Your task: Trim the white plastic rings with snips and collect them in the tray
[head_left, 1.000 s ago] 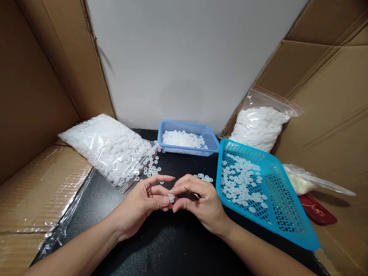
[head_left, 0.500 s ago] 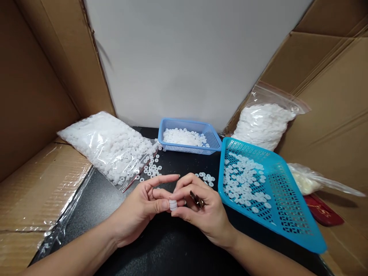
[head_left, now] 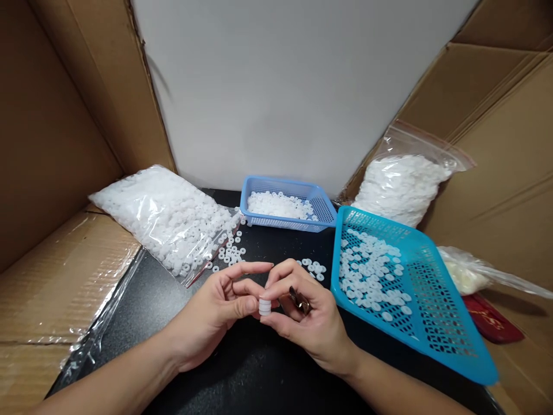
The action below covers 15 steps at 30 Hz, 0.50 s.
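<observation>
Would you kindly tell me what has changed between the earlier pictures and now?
The right hand has brought its thumb in under the small stack of white discs, now pinching it from above and below. The dark metal tool in that hand has turned. The left hand stays at the stack's side; the blue basket and turquoise basket stayed put.

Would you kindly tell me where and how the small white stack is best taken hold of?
Probably by its flat top and bottom, coming from the right with the right hand: the small white stack stands upright, so finger and thumb can press its layers together, while the left hand crowds its left side.
</observation>
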Available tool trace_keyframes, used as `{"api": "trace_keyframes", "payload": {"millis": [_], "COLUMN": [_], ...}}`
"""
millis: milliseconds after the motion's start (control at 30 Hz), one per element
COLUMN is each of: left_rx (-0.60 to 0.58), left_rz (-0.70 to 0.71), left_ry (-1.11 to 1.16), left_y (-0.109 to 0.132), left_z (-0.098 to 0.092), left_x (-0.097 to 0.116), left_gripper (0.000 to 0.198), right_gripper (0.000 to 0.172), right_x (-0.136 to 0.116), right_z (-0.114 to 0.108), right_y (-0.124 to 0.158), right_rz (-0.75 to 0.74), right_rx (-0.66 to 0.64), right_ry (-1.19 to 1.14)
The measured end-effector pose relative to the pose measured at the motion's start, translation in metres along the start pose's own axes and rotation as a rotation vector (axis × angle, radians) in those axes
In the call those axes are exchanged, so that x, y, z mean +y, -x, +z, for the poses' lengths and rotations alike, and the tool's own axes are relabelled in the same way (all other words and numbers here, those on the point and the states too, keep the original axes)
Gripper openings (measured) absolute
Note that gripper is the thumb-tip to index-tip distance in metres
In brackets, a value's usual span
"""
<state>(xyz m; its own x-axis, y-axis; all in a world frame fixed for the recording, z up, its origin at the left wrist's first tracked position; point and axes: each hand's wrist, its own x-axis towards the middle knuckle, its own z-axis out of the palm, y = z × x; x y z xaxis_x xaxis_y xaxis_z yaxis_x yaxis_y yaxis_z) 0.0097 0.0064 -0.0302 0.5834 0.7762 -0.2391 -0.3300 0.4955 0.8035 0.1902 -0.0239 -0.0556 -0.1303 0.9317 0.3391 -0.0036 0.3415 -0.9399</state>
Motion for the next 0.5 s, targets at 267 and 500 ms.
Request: {"api": "trace_keyframes", "payload": {"millis": [267,500], "left_rx": [0.005,-0.005], "left_rz": [0.009,0.06], "left_ry": [-0.009,-0.033], "left_y": [0.0006,-0.0011], "left_z": [0.0,0.0002], "left_x": [-0.0029,-0.0004], "left_gripper": [0.046,0.04], "right_gripper": [0.011,0.015], "right_x": [-0.0053,-0.0037], "right_z": [0.0005,0.0013], "right_y": [-0.0004,-0.0012], "right_rz": [0.002,-0.032], "right_rx": [-0.028,-0.034], "right_ry": [-0.045,-0.04]}}
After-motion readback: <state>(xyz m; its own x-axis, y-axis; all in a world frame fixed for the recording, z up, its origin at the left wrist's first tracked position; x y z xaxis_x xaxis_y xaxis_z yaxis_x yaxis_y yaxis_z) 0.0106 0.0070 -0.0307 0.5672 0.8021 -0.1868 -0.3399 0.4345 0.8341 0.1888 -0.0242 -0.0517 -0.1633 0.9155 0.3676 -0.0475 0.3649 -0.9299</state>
